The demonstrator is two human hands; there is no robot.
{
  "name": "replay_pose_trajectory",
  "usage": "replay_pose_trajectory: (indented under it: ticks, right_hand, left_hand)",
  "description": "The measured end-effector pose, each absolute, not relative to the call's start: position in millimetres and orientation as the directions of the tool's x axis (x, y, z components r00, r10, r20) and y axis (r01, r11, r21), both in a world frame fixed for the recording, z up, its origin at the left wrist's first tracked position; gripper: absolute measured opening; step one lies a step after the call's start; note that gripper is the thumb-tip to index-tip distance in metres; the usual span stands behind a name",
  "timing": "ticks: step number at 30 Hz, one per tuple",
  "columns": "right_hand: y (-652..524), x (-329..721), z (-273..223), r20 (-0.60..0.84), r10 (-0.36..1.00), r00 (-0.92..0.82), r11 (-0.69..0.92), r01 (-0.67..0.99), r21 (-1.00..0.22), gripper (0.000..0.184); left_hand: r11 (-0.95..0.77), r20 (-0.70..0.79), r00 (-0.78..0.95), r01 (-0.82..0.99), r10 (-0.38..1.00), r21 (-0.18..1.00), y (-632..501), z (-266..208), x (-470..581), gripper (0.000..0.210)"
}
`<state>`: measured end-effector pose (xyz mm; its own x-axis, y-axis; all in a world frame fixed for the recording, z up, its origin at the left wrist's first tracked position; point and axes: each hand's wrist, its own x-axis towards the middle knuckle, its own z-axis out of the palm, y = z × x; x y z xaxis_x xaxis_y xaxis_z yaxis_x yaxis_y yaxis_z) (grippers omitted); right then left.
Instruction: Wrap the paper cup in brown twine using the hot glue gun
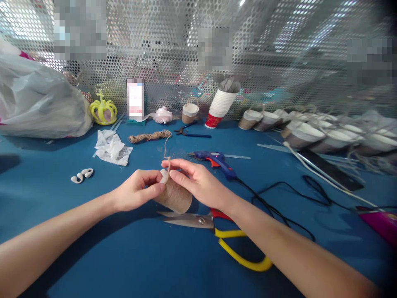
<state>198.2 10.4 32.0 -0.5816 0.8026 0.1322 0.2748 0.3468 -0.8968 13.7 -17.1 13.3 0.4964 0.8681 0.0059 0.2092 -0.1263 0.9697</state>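
Note:
A paper cup wrapped in twine (177,198) lies tilted between my hands, above the scissors. My left hand (138,188) pinches the cup's white rim at its left end. With thumb and fingers, my right hand (195,178) grips the cup's upper side and a strand of twine (166,150). That strand runs back to a twisted hank of twine (149,136). Just below the cup, large scissors (201,222) with red and yellow handles lie partly under my right forearm. A blue glue gun (217,159) rests beyond my right hand.
Behind are a stack of paper cups (221,103), pliers (192,133), a yellow crown-shaped piece (104,111) and a phone (135,99). Several twine-wrapped cups (307,134) stand at right. White earbuds (82,176), crumpled tissue (113,149) and a plastic bag (40,95) lie left. A black cord (279,219) crosses the right.

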Motion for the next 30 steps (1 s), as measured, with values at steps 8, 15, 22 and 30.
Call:
replay_pose_trajectory:
  ticks: [8, 15, 22, 30]
  right_hand:
    - [19, 174, 40, 0.060, 0.834, -0.548, 0.182, 0.170, -0.968, 0.013]
    - [21, 161, 42, 0.109, 0.840, -0.532, 0.230, 0.166, -0.959, 0.010]
    - [30, 169, 42, 0.125, 0.840, -0.528, 0.374, 0.397, -0.838, 0.019]
    - [49, 251, 58, 0.181, 0.970, -0.162, 0.224, 0.885, -0.409, 0.026]
  left_hand:
    - [-0.193, 0.042, 0.518, 0.241, 0.854, 0.951, -19, 17, 12, 0.021]
    - [-0.158, 0.011, 0.480, 0.268, 0.877, 0.950, -17, 14, 14, 0.028]
    - [-0.060, -0.058, 0.408, 0.270, 0.911, 0.961, -14, 13, 14, 0.033]
    - [0.059, -0.130, 0.370, 0.199, 0.920, 0.978, -13, 11, 15, 0.034]
